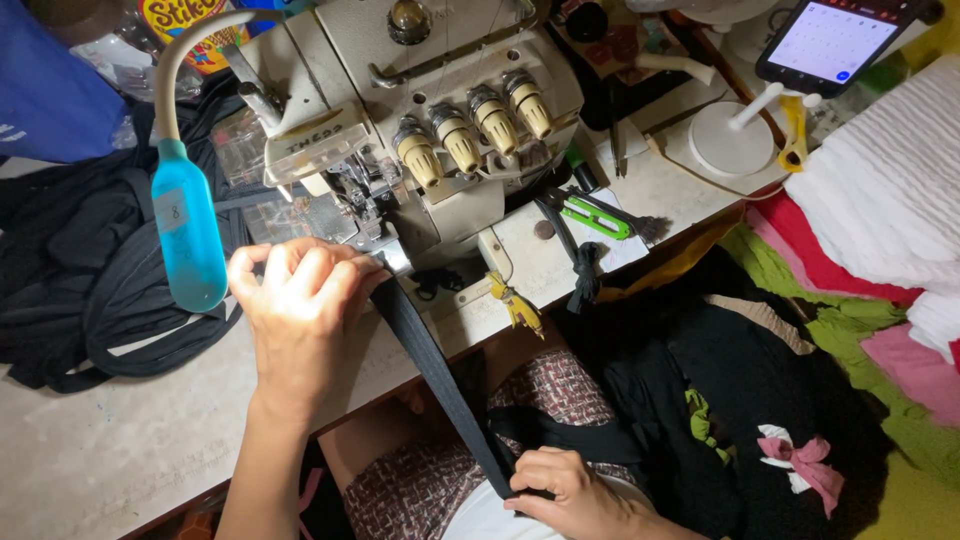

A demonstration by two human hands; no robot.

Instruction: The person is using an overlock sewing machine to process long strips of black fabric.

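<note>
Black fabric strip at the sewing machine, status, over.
Left hand presses flat black fabric strip at cream overlock machine. Right hand grips its lower end. Turquoise lamp head beside left hand.

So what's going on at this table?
A person sits at a sewing machine on a white table. Their left hand presses a black fabric strip down by the machine's presser foot, while the right hand pinches the same strip lower down, over their lap. The strip runs taut between the two hands. A blue lamp hangs over the table beside the left hand, green snips lie to the right of the machine, and a heap of black strips sits at the left.
</note>
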